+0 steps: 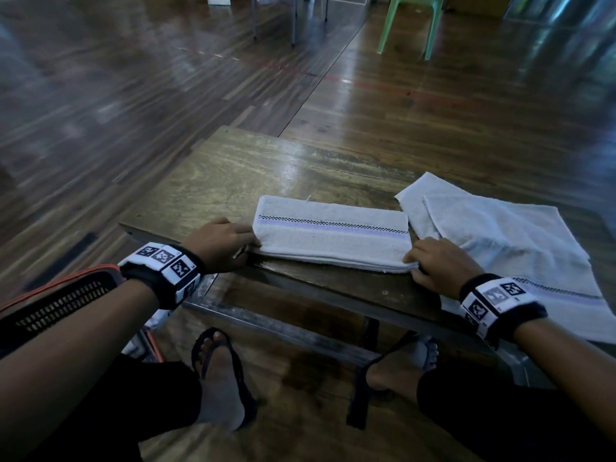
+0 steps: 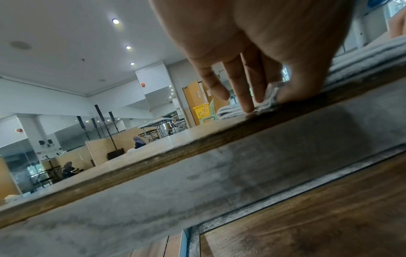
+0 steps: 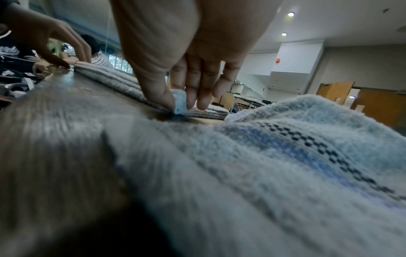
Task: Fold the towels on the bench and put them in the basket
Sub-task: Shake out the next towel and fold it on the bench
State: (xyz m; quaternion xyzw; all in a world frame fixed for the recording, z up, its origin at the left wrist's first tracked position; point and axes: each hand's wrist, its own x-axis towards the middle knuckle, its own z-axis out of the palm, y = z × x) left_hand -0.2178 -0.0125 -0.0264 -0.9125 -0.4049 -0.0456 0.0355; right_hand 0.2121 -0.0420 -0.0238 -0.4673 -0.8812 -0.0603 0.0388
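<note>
The left hand pinches the folded towel's near left corner, and the right hand pinches its near right corner. The towel lies at the bench's near edge, long axis left to right, stripe running lengthwise. A loose towel lies just right, under the right wrist. The basket stands on the floor, near left.

The towels are soft, fuzzy cloth. The bench is shiny, scratched wood. The basket at its left end is plastic
</note>
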